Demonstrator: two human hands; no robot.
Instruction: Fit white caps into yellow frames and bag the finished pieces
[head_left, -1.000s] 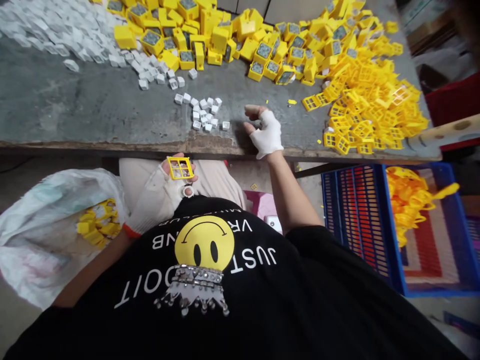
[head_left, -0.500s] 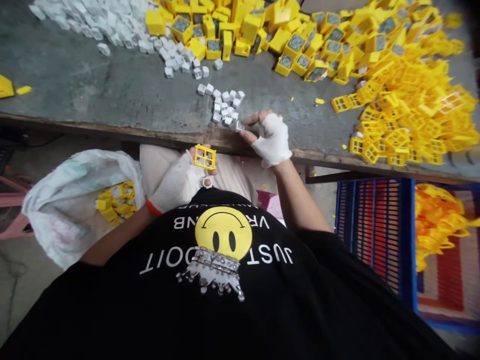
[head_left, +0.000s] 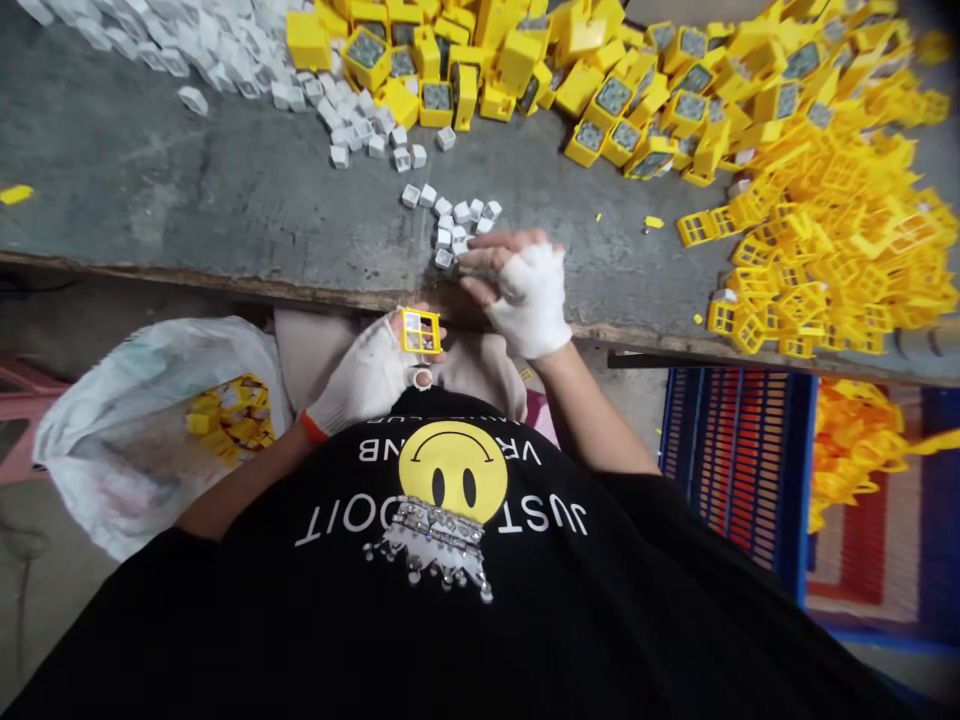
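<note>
My left hand, in a white fingerless glove, is closed on a small yellow frame divided into window-like openings. Something whitish shows in its left openings; I cannot tell whether pieces sit inside. The frame is held just below the table's front edge. Over that edge reaches my right hand, gloved the same way, with fingers stretched out and the thumb apart. Its fingertips are at the near side of a loose group of small white hollow cubes, touching or just above them.
Behind lie a heap of white cubes and a pile of yellow boxes with grey faces. More yellow frames are heaped at right. Below the table are a white bag with yellow pieces and a blue crate.
My right hand has shifted left over the near cubes; the white cube at its fingertips no longer shows there. My left hand still holds the frame, now turned slightly. The view has shifted a little.
</note>
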